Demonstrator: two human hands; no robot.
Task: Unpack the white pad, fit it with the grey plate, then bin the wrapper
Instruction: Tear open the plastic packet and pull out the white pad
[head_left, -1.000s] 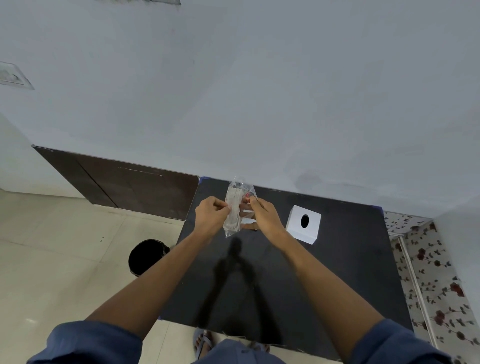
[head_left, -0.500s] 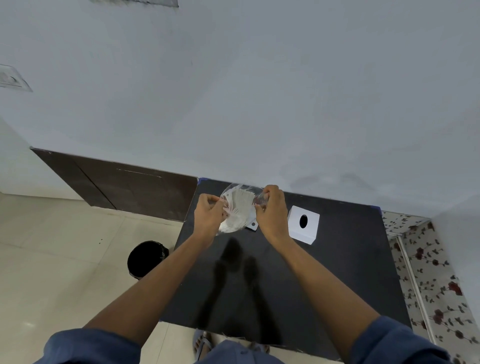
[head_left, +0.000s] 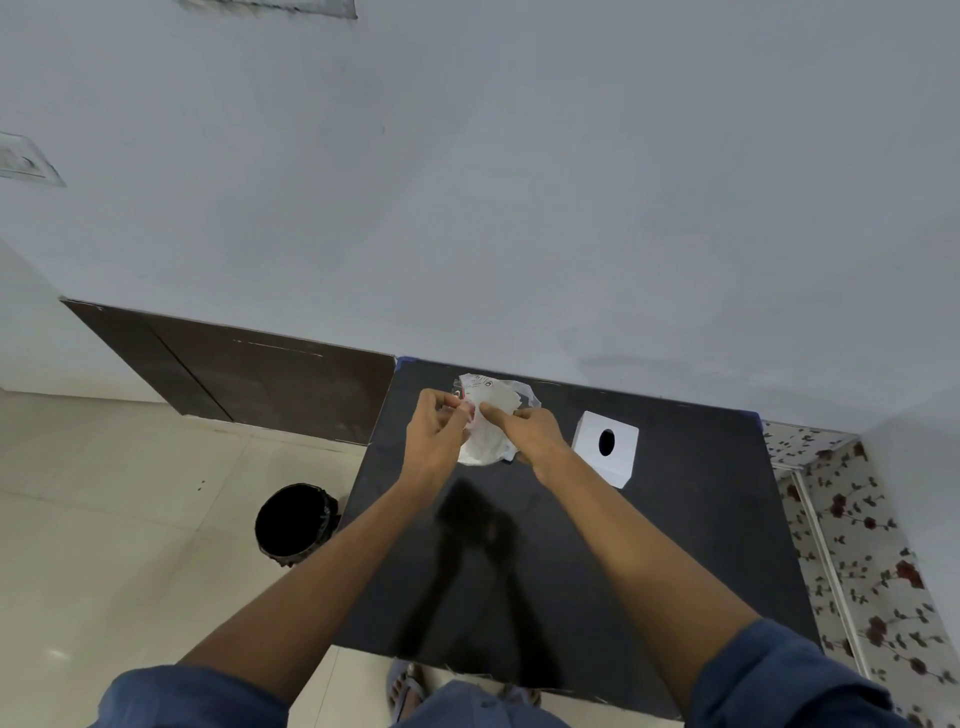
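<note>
Crinkled clear wrapper (head_left: 511, 396), white pad (head_left: 485, 441) inside, pinched by left hand (head_left: 435, 442) and right hand (head_left: 530, 432) above matte black table (head_left: 675, 545). White square box (head_left: 605, 455), oval hole on top, near right hand. Round black bin (head_left: 291, 524) on floor left of table, contents indiscernible.

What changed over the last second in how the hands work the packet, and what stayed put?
The packet, held upright a second ago, has been turned broadside. The right hand dropped from its top edge to its lower right, index finger now across the front; the left hand still pinches the left edge. White box, bin and table are unmoved. The grey plate is hidden now.
</note>
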